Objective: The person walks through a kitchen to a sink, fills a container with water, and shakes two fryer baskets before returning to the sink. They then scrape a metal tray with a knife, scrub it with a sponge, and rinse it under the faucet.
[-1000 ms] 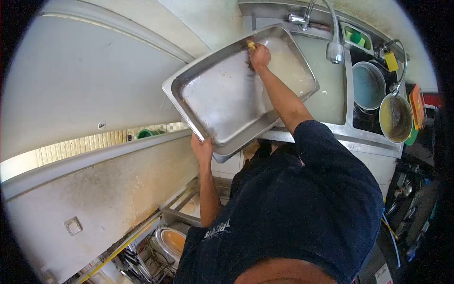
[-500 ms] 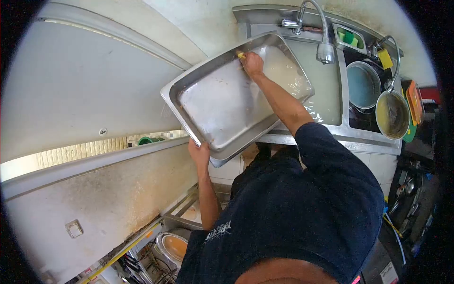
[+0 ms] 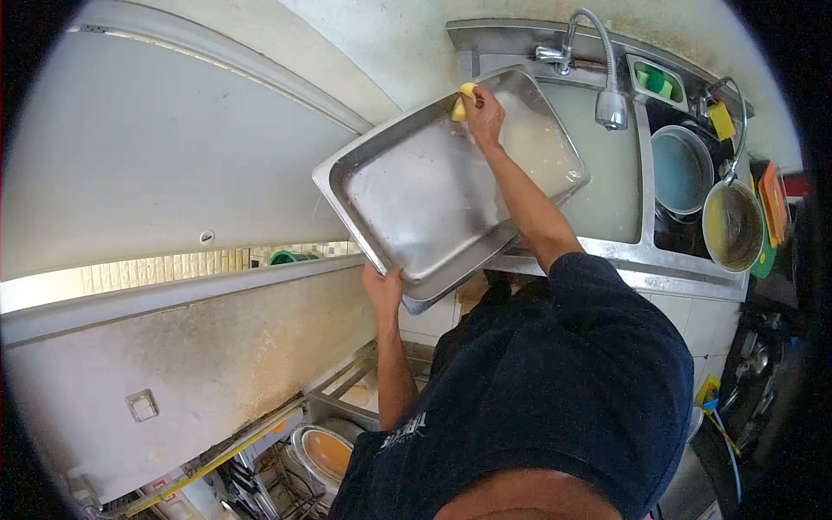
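A large rectangular steel pan (image 3: 416, 208) is held tilted, its far right end over the water-filled sink basin. My left hand (image 3: 382, 286) grips the pan's near left corner, fingers partly hidden under the rim. My right hand (image 3: 485, 119) is closed on a yellow sponge (image 3: 459, 107) at the far rim of the pan. Cloudy water pools at the pan's right end, and small brown bits cling along its inner edges.
The sink basin (image 3: 594, 165) holds cloudy water under a flexible faucet (image 3: 611, 108). To its right are a pot of bluish water (image 3: 682, 170) and a pan (image 3: 733, 225) under a second faucet. A steel container with green sponges (image 3: 656, 82) sits behind. A large white panel (image 3: 191, 147) stands at left.
My right hand has lifted the sponge from the pan's inner far wall up to its rim, so more of the sponge shows. The view has shifted slightly; my left hand keeps its grip.
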Action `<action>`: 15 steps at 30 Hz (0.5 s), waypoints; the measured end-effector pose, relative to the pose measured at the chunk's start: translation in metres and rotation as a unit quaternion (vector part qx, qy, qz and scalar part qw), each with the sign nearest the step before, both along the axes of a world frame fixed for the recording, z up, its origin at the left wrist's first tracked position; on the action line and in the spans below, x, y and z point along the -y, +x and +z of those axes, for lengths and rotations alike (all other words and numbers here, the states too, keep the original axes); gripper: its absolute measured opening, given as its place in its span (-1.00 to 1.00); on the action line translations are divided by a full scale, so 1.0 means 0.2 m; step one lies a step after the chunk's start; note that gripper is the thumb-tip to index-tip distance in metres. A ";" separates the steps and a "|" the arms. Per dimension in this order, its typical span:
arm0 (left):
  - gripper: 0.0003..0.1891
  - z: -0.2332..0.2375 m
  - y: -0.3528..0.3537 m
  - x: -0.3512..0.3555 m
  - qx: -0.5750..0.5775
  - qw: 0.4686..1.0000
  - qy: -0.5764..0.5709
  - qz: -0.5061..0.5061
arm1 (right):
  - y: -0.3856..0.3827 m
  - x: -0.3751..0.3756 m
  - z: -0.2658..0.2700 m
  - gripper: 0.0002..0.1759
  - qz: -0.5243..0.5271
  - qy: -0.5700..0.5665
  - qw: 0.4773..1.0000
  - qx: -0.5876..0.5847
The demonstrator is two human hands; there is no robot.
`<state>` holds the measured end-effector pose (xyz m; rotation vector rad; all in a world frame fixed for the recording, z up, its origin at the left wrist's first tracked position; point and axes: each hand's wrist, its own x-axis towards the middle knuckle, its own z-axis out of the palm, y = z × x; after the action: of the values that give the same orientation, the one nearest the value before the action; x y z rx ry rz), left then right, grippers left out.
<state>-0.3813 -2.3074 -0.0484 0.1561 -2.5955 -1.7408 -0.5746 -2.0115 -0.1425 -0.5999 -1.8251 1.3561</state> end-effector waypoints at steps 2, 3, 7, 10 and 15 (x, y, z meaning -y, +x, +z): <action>-0.72 -0.02 0.00 0.01 -0.014 1.000 0.026 -0.005 | -0.03 -0.09 -0.03 -0.70 -0.040 0.000 0.999 0.022; -0.73 -0.01 0.00 0.01 -0.003 1.000 0.025 0.004 | -0.06 -0.14 -0.05 -0.71 -0.078 0.001 0.996 0.046; -0.75 -0.02 -0.01 0.04 0.023 1.000 -0.015 0.007 | 0.01 -0.14 0.08 -0.75 -0.012 -0.055 0.998 -0.006; -0.76 -0.13 -0.01 0.10 -0.015 1.000 0.014 -0.005 | -0.03 -0.10 -0.05 -0.77 0.000 0.081 0.997 -0.009; -0.78 0.00 -0.01 0.05 0.036 0.999 -0.011 0.007 | -0.10 -0.05 -0.07 -0.75 -0.121 -0.007 0.988 0.099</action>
<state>-0.3825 -2.3165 -0.0475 0.2412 -2.6548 -1.7323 -0.5952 -2.0008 -0.1559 -0.9603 -1.8286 1.1801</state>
